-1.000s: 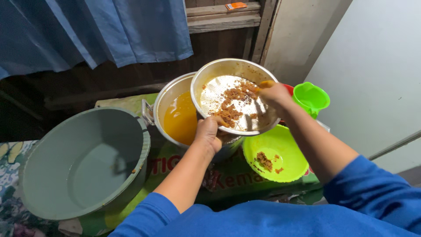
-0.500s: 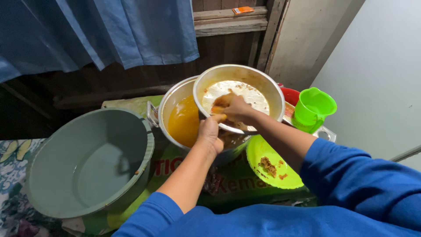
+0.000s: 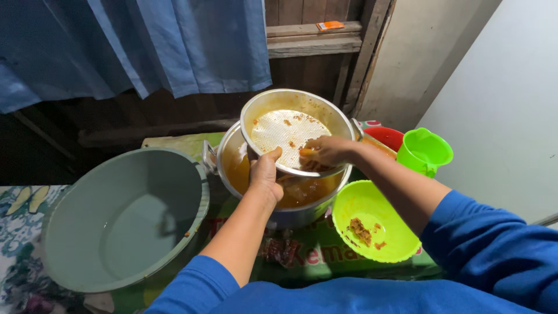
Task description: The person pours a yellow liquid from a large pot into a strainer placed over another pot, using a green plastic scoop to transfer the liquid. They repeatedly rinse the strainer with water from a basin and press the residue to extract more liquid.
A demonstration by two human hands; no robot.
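Observation:
My left hand (image 3: 265, 173) grips the near rim of a round metal strainer (image 3: 290, 131), holding it tilted over a metal pot (image 3: 232, 168) of orange-brown liquid. My right hand (image 3: 326, 150) reaches inside the strainer at its lower right, fingers curled against the mesh on brown pulp gathered there. The mesh is mostly bare, with a few brown bits stuck to it. Both forearms come out of blue sleeves.
A large grey-green basin (image 3: 125, 218) sits to the left of the pot. A lime-green bowl (image 3: 372, 227) with brown scraps lies at the right, a green jug (image 3: 426, 151) and a red container (image 3: 385, 136) behind it. Blue curtain and wooden wall stand behind.
The pulp that covered the strainer mesh is now mostly gone from it. My right hand moved from the strainer's far right rim down to its lower edge. The strainer tilted more toward me.

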